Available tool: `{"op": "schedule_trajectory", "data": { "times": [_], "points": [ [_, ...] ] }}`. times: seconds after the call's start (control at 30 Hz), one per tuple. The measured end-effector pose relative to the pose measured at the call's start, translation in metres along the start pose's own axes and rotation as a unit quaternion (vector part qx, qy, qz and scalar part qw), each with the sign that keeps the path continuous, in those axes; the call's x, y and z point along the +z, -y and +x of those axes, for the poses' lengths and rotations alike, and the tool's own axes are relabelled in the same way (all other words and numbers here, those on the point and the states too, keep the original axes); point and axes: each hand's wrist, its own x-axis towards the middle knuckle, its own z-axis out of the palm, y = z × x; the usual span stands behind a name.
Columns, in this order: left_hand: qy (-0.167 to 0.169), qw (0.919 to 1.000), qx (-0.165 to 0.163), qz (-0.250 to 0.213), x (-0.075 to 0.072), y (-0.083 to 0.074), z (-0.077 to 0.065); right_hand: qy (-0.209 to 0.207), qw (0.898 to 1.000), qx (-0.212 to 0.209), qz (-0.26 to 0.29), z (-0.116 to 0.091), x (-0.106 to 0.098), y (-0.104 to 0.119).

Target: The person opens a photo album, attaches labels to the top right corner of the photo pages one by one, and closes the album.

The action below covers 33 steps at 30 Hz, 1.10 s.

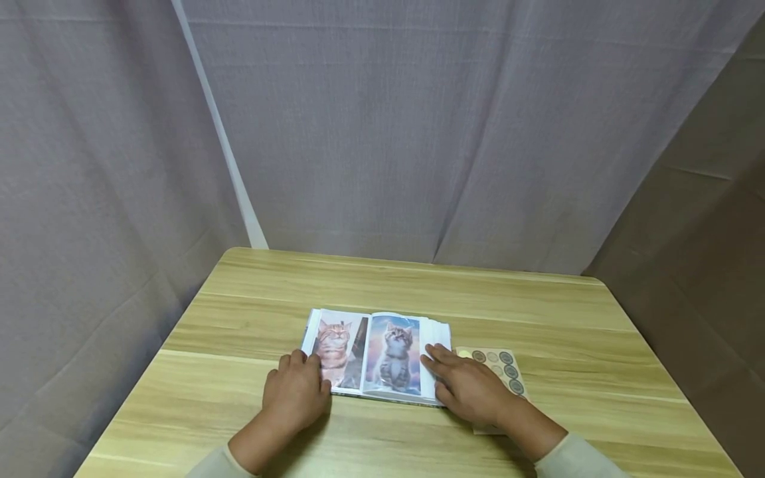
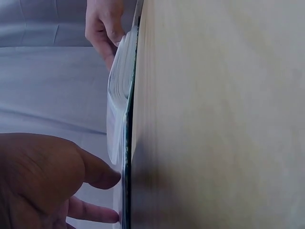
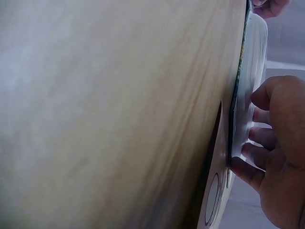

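Observation:
A photo album (image 1: 366, 395) lies open on the table, a picture of an orange cat (image 1: 332, 345) on its left page and one of a grey tabby kitten (image 1: 396, 355) on its right. My left hand (image 1: 295, 392) rests on the album's left edge; in the left wrist view its thumb (image 2: 102, 174) and a finger touch the page surface. On the right edge lies my right hand (image 1: 472, 388), fingers spread over the stacked page edges. In the right wrist view, the right fingertips (image 3: 255, 136) meet the sleeves from above.
A brown sheet of round stickers (image 1: 508, 362) lies right of the album, partly under my right hand and forearm. Beneath everything is a wood-grain table (image 1: 287, 282), with grey curtains (image 1: 358, 133) behind it and at both sides.

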Motion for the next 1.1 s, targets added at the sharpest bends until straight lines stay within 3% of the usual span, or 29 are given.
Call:
{"op": "schedule_trajectory", "data": {
  "times": [0.27,0.43,0.6,0.87,1.1],
  "points": [
    [0.011,0.9999,0.006,0.007,0.0,-0.002,-0.002,0.0,1.0,0.013,0.01,-0.002,0.002,-0.002],
    [-0.018,0.9989,0.04,0.014,-0.001,-0.004,-0.004,0.007,1.0,0.016,0.019,-0.004,0.002,-0.002],
    [-0.026,0.9963,0.082,-0.002,0.001,-0.011,-0.005,0.008,0.999,0.016,0.031,-0.005,0.0,-0.003],
    [-0.049,0.9805,0.177,-0.07,0.006,-0.027,-0.008,0.013,0.999,0.029,0.042,-0.01,-0.003,-0.003],
    [-0.015,0.9683,0.216,-0.124,0.01,-0.044,-0.016,0.013,0.998,0.035,0.046,-0.015,-0.006,-0.001]
  ]
}}
